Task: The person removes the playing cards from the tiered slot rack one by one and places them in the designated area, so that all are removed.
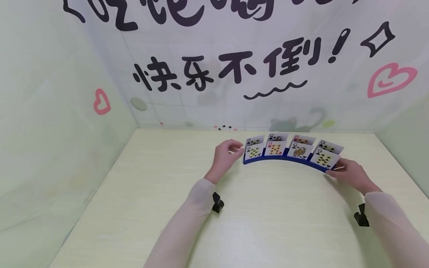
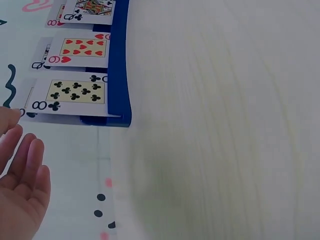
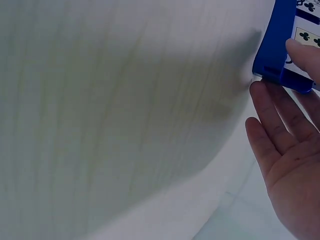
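A curved blue card holder [image 1: 285,158] stands near the back of the table, with playing cards in two rows. In front are an eight of clubs [image 2: 77,93], a red hearts card [image 2: 82,50], a queen of clubs [image 1: 299,150] and another black clubs card [image 1: 324,160]. My right hand [image 1: 355,175] grips the holder's right end, the thumb [image 3: 304,57] over the front card and the fingers [image 3: 282,120] at the end and behind. Beside the left end is my left hand [image 1: 226,158], fingers loosely bent, near the cards' edge; whether it touches them I cannot tell.
The pale wooden tabletop [image 1: 268,216] runs up to a printed cloth [image 1: 187,111] with large black lettering. Cloth walls stand left and right. Black clips [image 1: 218,203] show at both wrists.
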### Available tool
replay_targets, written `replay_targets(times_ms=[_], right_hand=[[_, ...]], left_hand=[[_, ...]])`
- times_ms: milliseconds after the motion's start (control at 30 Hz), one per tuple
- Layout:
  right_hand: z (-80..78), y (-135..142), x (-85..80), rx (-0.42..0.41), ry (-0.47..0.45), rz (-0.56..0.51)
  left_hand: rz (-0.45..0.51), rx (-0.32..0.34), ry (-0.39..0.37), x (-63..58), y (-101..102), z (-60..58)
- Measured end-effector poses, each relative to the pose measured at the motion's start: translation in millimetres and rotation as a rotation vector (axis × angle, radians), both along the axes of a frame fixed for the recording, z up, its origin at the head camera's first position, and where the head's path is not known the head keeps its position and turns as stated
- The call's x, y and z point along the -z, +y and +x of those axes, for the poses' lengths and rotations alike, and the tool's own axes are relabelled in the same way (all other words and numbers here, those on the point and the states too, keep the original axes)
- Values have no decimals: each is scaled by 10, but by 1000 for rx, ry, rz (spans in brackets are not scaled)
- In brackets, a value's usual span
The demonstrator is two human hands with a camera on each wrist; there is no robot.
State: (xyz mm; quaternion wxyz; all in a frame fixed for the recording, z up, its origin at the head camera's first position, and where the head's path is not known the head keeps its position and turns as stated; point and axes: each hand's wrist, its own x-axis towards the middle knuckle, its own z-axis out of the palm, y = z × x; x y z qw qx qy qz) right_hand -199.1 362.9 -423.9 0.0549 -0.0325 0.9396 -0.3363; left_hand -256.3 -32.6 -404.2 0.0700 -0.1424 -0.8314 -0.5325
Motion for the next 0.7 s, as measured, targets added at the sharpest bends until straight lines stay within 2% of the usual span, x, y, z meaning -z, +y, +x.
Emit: replay_targets(times_ms=[233, 500, 700], right_hand=[[-42, -2, 21, 23, -23, -1], [-35, -33, -8, 27, -1, -8], [-41, -6, 12, 34, -11, -8]], left_hand=[[10, 9, 21, 6, 163, -47], [-47, 4, -28, 17, 211, -72], [-49, 2, -33, 46, 220, -74]])
